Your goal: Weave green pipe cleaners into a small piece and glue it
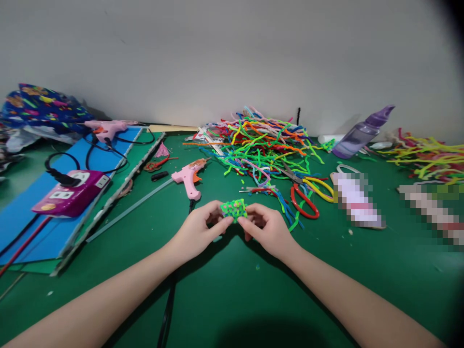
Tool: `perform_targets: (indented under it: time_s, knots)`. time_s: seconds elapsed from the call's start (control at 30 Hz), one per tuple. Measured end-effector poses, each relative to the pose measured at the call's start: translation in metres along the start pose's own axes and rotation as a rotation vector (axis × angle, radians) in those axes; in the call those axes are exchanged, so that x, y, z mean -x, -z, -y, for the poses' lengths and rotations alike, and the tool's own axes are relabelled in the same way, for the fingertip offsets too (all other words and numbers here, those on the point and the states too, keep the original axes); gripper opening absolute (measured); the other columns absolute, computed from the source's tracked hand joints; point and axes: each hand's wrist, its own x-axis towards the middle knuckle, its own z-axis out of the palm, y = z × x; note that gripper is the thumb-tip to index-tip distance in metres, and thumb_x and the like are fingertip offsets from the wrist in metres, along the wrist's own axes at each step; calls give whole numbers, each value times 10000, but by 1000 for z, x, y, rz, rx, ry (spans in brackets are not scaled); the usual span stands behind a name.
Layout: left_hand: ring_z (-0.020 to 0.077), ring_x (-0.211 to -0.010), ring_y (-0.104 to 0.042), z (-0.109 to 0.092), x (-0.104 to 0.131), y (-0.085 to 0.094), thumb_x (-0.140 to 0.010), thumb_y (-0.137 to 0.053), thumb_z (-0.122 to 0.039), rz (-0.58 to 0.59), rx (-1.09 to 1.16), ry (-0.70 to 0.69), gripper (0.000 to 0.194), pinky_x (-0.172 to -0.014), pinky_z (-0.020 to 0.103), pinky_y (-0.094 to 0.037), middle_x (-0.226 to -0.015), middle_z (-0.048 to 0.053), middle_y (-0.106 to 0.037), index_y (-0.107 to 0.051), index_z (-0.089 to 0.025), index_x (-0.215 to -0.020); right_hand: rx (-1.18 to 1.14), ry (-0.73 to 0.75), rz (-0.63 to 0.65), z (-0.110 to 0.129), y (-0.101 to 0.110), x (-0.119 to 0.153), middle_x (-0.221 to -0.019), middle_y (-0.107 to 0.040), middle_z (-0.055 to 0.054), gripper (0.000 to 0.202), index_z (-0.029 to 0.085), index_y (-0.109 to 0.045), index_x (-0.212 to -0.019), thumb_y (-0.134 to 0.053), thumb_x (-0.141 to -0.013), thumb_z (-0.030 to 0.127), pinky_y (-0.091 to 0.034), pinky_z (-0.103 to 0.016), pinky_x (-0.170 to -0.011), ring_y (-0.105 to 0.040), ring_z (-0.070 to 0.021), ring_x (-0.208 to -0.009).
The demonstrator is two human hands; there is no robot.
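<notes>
Between my two hands is a small piece of woven pipe cleaners (234,210), mostly green with blue and pinkish spots. My left hand (203,223) pinches its left edge between thumb and fingers. At the right edge, my right hand (267,227) grips it the same way. The piece is held just above the green table (290,299). A pink glue gun (188,181) with a long clear glue stick (130,211) lies beyond my left hand. Past my right hand rest scissors (304,200) with one red and one yellow handle loop.
A heap of colourful pipe cleaners (261,140) lies by the wall, with another pile (424,157) at right. A purple bottle (362,133) leans there. At left are a magenta power strip (72,195), a blue board (32,229) and a second glue gun (108,129). A black cable (168,309) runs under my left arm.
</notes>
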Motion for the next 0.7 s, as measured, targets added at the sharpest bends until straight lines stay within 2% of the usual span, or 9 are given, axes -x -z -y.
perform_targets:
  time_s: [0.1, 0.23, 0.4, 0.5, 0.57, 0.7]
  knots:
    - [109, -653, -545, 0, -1, 0, -836, -539, -348, -49, -28, -17, 210, -607, 232, -461, -740, -6, -568, -546, -154, -914, 13, -15, 12, -2, 0, -2, -663, -623, 3, 257, 179, -578, -885, -631, -775, 405, -487, -254, -539, -617, -129, -530]
    - [119, -642, -542, 0, -1, 1, -839, -530, -375, -42, -42, 20, 273, -600, 240, -461, -733, 2, -587, -563, -142, -978, -96, -65, 47, -1, 1, -4, -645, -640, -8, 275, 163, -567, -821, -631, -776, 427, -500, -263, -547, -610, -121, -514]
    - [145, -675, -573, -1, 0, 2, -850, -510, -392, -22, -205, 22, 272, -628, 253, -448, -727, 19, -636, -611, -140, -821, -125, -85, 64, -2, 2, -5, -602, -627, 4, 269, 163, -539, -776, -617, -790, 420, -486, -255, -520, -597, -112, -485]
    - [129, -612, -543, -2, 1, 3, -841, -521, -378, -51, -325, 2, 278, -576, 235, -406, -648, -2, -618, -609, -147, -714, -102, -78, 96, -2, 2, -5, -593, -613, 12, 259, 168, -525, -764, -594, -807, 414, -485, -253, -520, -599, -112, -489]
    - [120, -573, -529, -2, 1, 3, -818, -549, -383, -57, -308, 30, 281, -542, 225, -387, -606, -12, -604, -572, -150, -662, -76, -73, 118, -2, 2, -6, -587, -601, 17, 251, 172, -512, -765, -574, -823, 408, -482, -251, -520, -597, -113, -491]
    - [121, -559, -551, 0, -1, 1, -776, -592, -395, -19, -119, 132, 282, -533, 223, -404, -596, -11, -613, -489, -166, -650, 20, -31, 145, -1, 2, -6, -568, -564, 38, 225, 188, -473, -761, -506, -869, 382, -452, -234, -501, -566, -101, -472]
